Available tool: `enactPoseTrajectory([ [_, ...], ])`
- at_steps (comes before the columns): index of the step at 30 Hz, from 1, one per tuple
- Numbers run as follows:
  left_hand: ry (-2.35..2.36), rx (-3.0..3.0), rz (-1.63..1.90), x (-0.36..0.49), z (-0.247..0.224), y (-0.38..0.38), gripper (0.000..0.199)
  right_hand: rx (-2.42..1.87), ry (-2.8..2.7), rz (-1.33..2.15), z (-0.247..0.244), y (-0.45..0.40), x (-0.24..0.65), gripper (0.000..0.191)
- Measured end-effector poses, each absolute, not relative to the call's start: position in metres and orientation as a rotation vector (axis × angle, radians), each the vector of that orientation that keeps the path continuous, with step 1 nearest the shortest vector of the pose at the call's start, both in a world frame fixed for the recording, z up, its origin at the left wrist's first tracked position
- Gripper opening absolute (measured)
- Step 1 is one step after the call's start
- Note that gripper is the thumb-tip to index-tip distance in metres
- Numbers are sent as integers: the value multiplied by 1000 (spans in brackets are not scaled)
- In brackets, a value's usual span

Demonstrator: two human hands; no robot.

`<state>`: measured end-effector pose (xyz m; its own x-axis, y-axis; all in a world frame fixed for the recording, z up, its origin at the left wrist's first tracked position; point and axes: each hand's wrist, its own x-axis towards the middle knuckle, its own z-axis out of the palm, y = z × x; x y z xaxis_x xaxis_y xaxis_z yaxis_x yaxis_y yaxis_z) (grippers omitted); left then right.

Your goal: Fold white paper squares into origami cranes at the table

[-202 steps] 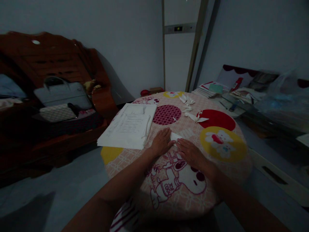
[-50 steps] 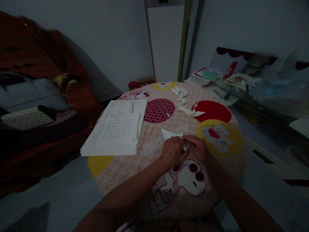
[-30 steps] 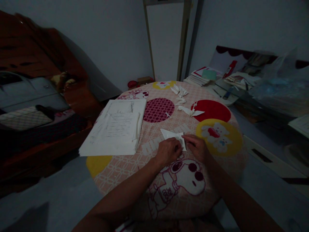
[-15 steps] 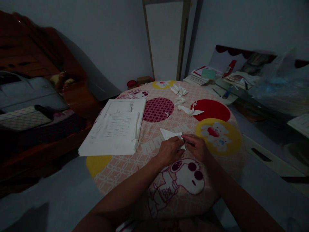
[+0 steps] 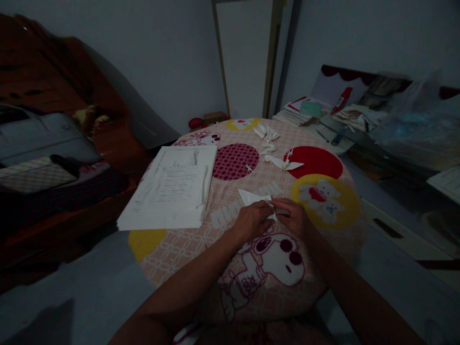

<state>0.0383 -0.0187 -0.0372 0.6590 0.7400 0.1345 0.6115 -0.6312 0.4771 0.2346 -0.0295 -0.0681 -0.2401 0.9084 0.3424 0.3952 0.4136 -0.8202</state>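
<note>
A folded piece of white paper (image 5: 250, 198) lies on the round, cloth-covered table, its pointed corner sticking out to the upper left. My left hand (image 5: 253, 221) presses over its near side, fingers curled onto the paper. From the right, my right hand (image 5: 293, 218) pinches the paper's other edge, its fingertips close to those of the left. Much of the paper is hidden beneath both hands. Farther back, a folded paper bird shape (image 5: 286, 165) rests partly on the red circle of the cloth, with other folded white pieces (image 5: 266, 132) behind it.
To the left on the tablecloth (image 5: 187, 249) sits a stack of printed sheets (image 5: 168, 191). A small white scrap (image 5: 249, 168) lies on the purple circle. At right, a glass-topped stand holds papers (image 5: 294, 115) and a plastic bag (image 5: 409, 129). A wooden bench (image 5: 115, 134) with bags stands at left.
My right hand's fingers have shifted slightly and lie flatter against the paper's edge. My left hand stays almost in place, and the paper has barely moved.
</note>
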Motion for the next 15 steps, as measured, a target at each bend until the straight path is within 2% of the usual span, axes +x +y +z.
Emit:
enactPoseTrajectory([
  [3, 1105, 2523, 435, 44, -36, -22, 27, -1124, -1825, 732, -69, -29, 235, 49],
  [15, 1226, 2499, 467, 52, -34, -29, 17, -1121, -1780, 747, -74, -27, 236, 39],
])
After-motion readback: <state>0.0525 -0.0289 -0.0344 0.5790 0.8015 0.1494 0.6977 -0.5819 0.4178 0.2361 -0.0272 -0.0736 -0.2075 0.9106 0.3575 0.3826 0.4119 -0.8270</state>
